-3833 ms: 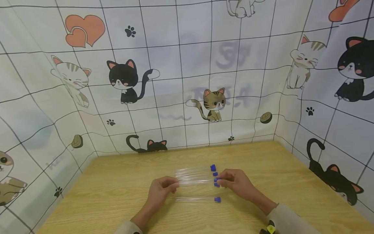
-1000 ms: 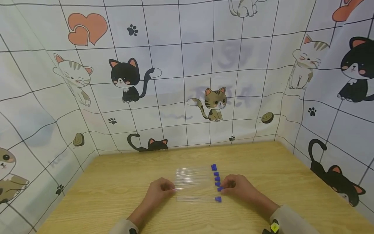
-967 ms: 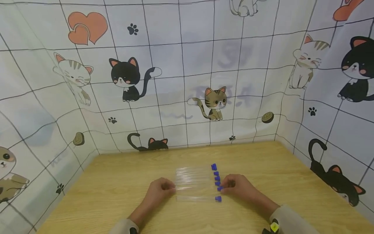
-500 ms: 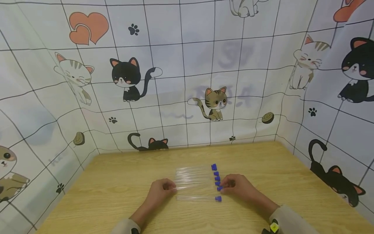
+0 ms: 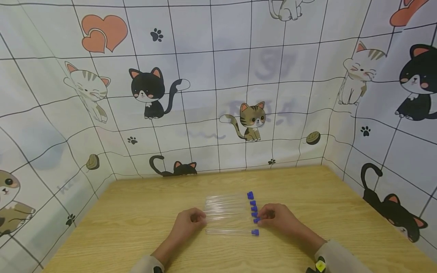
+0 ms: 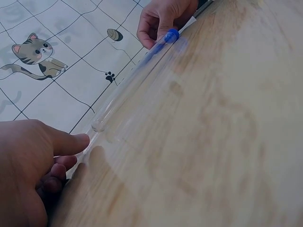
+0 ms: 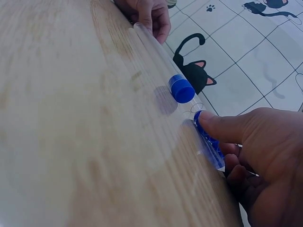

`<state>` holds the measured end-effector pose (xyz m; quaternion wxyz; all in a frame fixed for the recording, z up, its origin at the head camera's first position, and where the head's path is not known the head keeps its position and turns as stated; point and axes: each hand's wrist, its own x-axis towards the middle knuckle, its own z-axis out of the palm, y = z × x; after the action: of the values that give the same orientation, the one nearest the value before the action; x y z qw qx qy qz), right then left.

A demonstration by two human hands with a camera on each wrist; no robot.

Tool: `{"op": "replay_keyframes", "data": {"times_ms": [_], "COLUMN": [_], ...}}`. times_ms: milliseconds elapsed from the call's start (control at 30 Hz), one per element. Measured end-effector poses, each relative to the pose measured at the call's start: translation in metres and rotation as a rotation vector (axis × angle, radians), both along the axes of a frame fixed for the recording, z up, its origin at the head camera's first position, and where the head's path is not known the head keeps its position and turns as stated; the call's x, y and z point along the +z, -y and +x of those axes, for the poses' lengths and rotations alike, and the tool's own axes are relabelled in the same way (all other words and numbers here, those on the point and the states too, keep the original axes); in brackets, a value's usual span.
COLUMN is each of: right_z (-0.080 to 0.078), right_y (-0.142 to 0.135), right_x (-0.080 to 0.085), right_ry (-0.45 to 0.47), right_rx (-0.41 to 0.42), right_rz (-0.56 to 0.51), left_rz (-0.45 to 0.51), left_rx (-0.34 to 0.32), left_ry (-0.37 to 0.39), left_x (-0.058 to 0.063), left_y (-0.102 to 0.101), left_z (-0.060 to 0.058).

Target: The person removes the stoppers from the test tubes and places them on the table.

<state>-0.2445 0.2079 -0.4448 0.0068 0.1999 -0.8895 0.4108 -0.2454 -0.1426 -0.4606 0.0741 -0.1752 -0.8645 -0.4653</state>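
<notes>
Several clear test tubes (image 5: 222, 207) with blue caps lie side by side on a wooden table, caps to the right. At the near side of this row, my left hand (image 5: 188, 223) pinches the capless end of one tube. My right hand (image 5: 278, 219) pinches the blue cap (image 5: 256, 220) of that same tube; its fingers hide part of the cap. One capped test tube (image 5: 230, 231) lies apart, closer to me, touched by neither hand. In the right wrist view its blue cap (image 7: 182, 89) stands out beside my right thumb (image 7: 215, 126).
Behind the table (image 5: 153, 204) and at both sides hangs a white sheet (image 5: 198, 98) with grid lines and printed cats. Bare tabletop surrounds the tubes. A yellow and black thing (image 5: 320, 265) sits at my right cuff.
Compared with the oldest frame, both hands have come nearer to me, and the row shows one more capped tube at its near side. Over the last second the hands have hardly moved.
</notes>
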Motion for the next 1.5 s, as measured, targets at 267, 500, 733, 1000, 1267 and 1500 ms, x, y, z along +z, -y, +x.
{"op": "replay_keyframes", "data": {"times_ms": [267, 500, 733, 1000, 1267, 1500], "right_z": [-0.001, 0.0, 0.002, 0.007, 0.011, 0.012], "right_y": [0.0, -0.002, -0.006, -0.005, -0.002, 0.0], "right_x": [0.002, 0.005, 0.01, 0.018, 0.022, 0.022], "right_ry": [0.017, -0.005, -0.041, -0.011, 0.035, 0.067], "right_rx": [0.011, 0.028, 0.058, 0.125, 0.235, 0.303], "right_rz": [-0.013, -0.02, -0.025, 0.004, -0.005, -0.029], "left_rz": [-0.001, 0.009, 0.023, 0.064, 0.047, -0.007], "left_rx": [0.003, 0.016, 0.019, -0.042, -0.118, -0.166], "left_ry": [-0.003, -0.017, -0.03, 0.029, 0.111, 0.111], "left_x": [0.0, 0.002, 0.006, 0.008, 0.011, 0.012], "left_y": [0.0, -0.002, -0.004, -0.002, 0.0, 0.001], "left_z": [0.0, 0.0, 0.002, 0.004, 0.006, 0.005]}}
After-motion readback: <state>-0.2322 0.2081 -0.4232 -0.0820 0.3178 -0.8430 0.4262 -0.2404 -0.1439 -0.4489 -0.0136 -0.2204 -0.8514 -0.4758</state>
